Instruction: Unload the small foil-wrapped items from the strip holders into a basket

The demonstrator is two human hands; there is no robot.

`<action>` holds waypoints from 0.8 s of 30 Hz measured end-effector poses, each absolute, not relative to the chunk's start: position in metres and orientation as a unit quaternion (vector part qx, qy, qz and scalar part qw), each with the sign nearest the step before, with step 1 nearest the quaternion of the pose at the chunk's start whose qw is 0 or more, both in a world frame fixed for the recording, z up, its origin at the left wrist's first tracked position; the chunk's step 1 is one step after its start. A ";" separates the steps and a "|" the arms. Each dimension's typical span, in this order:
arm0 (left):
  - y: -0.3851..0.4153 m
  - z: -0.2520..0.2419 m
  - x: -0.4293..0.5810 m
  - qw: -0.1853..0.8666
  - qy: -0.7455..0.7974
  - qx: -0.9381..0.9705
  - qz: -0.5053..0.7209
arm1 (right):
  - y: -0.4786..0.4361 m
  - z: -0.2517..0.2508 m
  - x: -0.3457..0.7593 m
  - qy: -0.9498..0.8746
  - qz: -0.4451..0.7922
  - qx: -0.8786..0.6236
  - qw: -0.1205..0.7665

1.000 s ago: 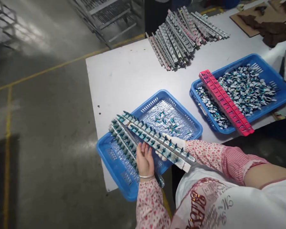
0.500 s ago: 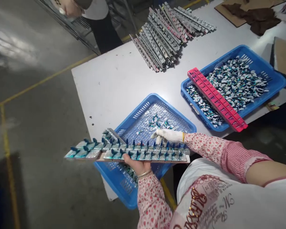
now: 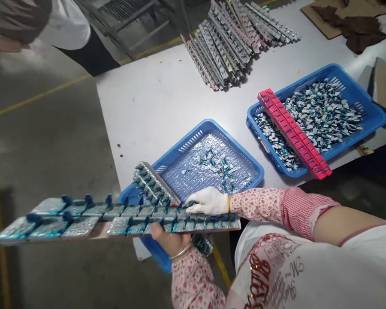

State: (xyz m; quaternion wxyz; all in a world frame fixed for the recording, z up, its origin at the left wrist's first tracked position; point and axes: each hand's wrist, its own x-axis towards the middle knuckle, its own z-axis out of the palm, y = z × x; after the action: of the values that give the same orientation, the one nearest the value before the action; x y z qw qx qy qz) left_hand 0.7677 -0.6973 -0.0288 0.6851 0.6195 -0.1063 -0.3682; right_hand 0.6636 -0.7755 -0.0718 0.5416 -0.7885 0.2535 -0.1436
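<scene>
My bare left hand grips a long strip from below, its thumb over the near edge. The strip carries two rows of silvery, teal-tinted blocks, with small dark-blue pieces standing up along them. My right hand, in a white glove, has its fingers bent down at the strip's far row, right of the left thumb. A small blue piece seems to be between those fingertips, partly hidden. Beneath the strip, a second silvery strip with upright pieces lies across a blue basket. Loose teal-and-white pieces lie in that basket.
At the right, another blue basket holds a heap of similar pieces, with a pink strip across it. Grey strips are piled at the white table's back. Brown cloth lies far right. Another person is at upper left.
The held strip has shifted left and closer to the camera. My right hand has moved from over the basket's loose pieces left onto the strip. The other person appears further left.
</scene>
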 end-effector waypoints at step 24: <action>-0.691 -0.047 0.790 0.706 -0.069 0.632 -0.313 | -0.779 -0.107 0.646 0.262 -0.037 -0.819 0.509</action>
State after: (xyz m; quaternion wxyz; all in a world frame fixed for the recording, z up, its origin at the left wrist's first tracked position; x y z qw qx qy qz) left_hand 0.7898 -0.6910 -0.0467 0.7056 0.6319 -0.0694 -0.3130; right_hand 0.6464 -0.7793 -0.1066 0.5090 -0.8191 0.2619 -0.0372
